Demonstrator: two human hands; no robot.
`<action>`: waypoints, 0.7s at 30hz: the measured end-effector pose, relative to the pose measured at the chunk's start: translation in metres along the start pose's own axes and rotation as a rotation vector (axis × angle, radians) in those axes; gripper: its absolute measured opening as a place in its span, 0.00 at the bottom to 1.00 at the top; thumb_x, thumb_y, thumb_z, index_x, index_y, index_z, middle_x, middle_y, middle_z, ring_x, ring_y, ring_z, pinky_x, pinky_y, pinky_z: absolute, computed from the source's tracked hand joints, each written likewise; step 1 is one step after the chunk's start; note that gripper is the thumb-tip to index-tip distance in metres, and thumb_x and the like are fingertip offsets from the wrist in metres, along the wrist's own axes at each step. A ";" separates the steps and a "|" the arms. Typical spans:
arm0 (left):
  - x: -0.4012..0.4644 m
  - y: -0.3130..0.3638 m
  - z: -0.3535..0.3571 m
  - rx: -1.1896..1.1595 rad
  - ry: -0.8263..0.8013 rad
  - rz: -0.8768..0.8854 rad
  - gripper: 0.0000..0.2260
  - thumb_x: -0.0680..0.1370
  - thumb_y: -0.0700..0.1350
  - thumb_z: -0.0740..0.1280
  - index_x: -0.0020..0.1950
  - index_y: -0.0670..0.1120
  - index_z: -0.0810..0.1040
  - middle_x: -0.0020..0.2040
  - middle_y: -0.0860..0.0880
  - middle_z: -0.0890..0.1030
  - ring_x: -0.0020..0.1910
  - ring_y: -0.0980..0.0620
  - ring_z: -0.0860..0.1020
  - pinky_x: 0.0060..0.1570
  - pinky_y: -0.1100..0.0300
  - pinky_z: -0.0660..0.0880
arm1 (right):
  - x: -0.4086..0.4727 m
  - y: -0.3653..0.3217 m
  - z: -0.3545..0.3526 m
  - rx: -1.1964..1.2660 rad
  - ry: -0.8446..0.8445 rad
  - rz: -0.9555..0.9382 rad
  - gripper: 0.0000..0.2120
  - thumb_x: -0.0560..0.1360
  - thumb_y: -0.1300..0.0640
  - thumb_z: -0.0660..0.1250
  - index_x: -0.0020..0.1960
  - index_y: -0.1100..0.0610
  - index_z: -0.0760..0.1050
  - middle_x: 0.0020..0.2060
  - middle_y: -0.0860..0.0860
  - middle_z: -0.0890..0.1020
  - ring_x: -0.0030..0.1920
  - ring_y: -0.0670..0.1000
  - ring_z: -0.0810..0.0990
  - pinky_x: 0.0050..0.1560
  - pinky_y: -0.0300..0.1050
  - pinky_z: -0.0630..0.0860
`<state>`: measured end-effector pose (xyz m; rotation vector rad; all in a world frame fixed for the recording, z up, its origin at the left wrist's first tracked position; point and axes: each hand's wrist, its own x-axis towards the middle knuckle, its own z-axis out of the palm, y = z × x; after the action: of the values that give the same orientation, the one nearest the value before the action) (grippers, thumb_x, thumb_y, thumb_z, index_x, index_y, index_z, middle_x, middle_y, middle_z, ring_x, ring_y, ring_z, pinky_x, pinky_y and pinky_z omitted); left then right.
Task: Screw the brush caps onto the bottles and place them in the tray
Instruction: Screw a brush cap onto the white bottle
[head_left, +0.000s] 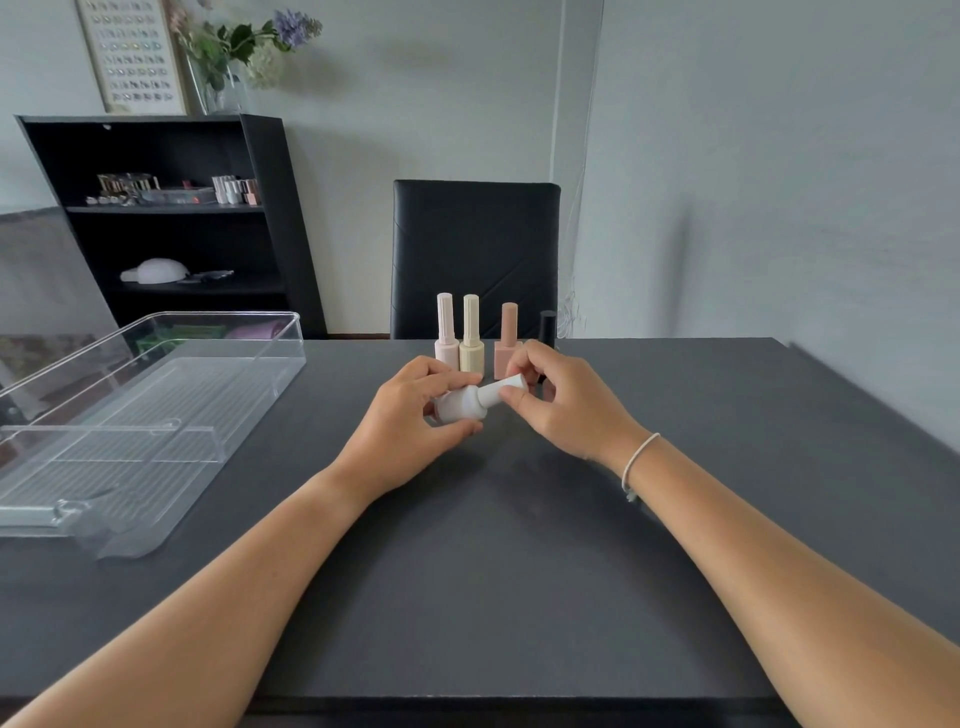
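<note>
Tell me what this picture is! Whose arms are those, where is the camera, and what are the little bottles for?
The camera sits on a person's head and looks down, so you see their own two arms, as if you were them. There is only this one picture. The left hand holds a white bottle tipped on its side. The right hand pinches its brush cap, likely to screw it on. Behind, four more capped bottles stand on the dark table: pale pink, cream, dusty pink and a black one, partly hidden. On the left waits a clear plastic tray with no bottles in it.
</note>
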<state>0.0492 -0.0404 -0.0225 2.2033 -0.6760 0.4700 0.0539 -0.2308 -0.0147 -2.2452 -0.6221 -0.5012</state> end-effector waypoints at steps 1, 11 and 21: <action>0.000 0.000 0.000 0.000 -0.002 0.000 0.20 0.70 0.43 0.73 0.61 0.48 0.77 0.50 0.54 0.73 0.51 0.54 0.73 0.48 0.69 0.72 | 0.000 0.000 0.000 -0.012 0.008 0.008 0.05 0.74 0.54 0.65 0.42 0.53 0.70 0.32 0.41 0.73 0.32 0.39 0.72 0.33 0.28 0.68; 0.000 0.000 0.001 -0.002 -0.011 0.006 0.20 0.69 0.43 0.73 0.60 0.49 0.77 0.50 0.55 0.73 0.50 0.55 0.73 0.48 0.70 0.72 | 0.002 -0.002 0.000 -0.054 -0.003 0.095 0.24 0.75 0.42 0.58 0.37 0.63 0.75 0.25 0.50 0.71 0.27 0.48 0.69 0.33 0.46 0.68; 0.000 -0.001 0.002 0.001 -0.009 -0.006 0.19 0.69 0.43 0.73 0.60 0.48 0.78 0.50 0.54 0.73 0.51 0.54 0.73 0.48 0.69 0.72 | -0.001 0.000 -0.001 -0.021 0.001 0.023 0.05 0.74 0.54 0.64 0.42 0.54 0.70 0.32 0.42 0.73 0.31 0.44 0.70 0.34 0.33 0.65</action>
<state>0.0504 -0.0411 -0.0239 2.2094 -0.6738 0.4579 0.0527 -0.2313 -0.0148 -2.2687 -0.5928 -0.4997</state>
